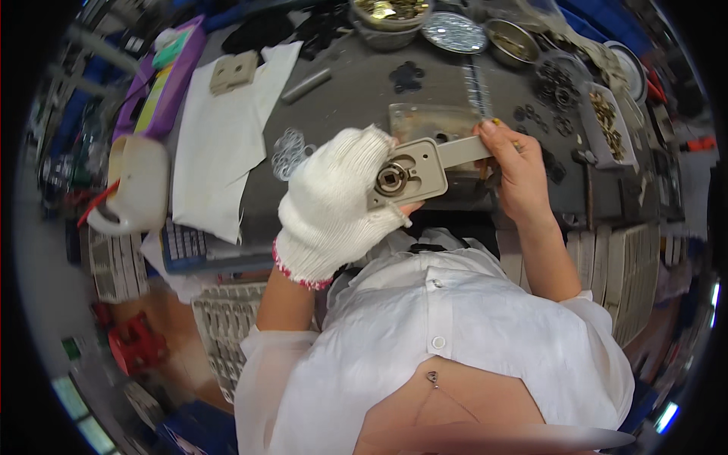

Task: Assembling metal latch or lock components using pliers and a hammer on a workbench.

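Observation:
My left hand (334, 201), in a white knitted glove with a red-trimmed cuff, is closed around a grey metal housing (432, 176). Set in the housing is a round hub (390, 180) with a square hole in its middle, like part of a door handle. From the housing's right side a flat grey lever (464, 152) reaches into my bare right hand (519, 163), whose thumb and fingers pinch its end. Whether lever and housing are joined cannot be made out. Beneath the pair lies a worn, clear-looking tray (409, 120), partly hidden.
Clear rings (291, 154) lie left of my glove, near a white sheet (220, 144) and a metal rod (306, 86). Behind stand a bowl of brass parts (390, 11) and a steel bowl (512, 42). Black rings (560, 83) and a white bin (609, 125) are at right.

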`<state>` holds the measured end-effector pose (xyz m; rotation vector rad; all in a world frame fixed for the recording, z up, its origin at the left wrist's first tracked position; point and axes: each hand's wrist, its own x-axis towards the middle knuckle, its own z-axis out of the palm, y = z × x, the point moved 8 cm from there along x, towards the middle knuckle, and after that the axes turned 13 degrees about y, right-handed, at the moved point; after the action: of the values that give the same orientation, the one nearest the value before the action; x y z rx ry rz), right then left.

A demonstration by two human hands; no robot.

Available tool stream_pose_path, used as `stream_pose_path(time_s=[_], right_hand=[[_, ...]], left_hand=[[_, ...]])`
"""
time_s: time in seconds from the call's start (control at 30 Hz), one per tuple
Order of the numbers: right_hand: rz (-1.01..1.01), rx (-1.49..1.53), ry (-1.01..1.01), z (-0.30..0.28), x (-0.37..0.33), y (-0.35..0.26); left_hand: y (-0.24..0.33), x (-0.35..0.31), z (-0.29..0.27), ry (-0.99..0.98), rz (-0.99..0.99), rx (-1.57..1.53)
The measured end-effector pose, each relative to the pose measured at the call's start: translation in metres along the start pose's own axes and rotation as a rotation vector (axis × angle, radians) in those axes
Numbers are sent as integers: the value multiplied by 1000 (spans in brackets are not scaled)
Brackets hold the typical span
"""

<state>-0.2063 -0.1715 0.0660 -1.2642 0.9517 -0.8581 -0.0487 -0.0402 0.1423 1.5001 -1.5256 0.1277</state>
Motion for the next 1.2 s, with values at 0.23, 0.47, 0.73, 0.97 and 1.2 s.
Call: stream_pose_path(time_s=[0.23,0.47,0.73,0.97,1.2], right_hand=[[-368,-312,-309,97,-20,-19],[-240,-339,-593,167,-42,17],[-334,-421,-625,179,-43,7],[-241,-546,-648,159,-33,34],[-193,-531,-705,171,-54,33]], left_hand=[[-35,-58,-58,61,-277,195],[-18,-139,-108,177,-440,396],[-87,-349,-238,126,-1477,866],[-83,-524,-258,-109,-1789,770],[-117,-517,-222,-196,-1763,625]])
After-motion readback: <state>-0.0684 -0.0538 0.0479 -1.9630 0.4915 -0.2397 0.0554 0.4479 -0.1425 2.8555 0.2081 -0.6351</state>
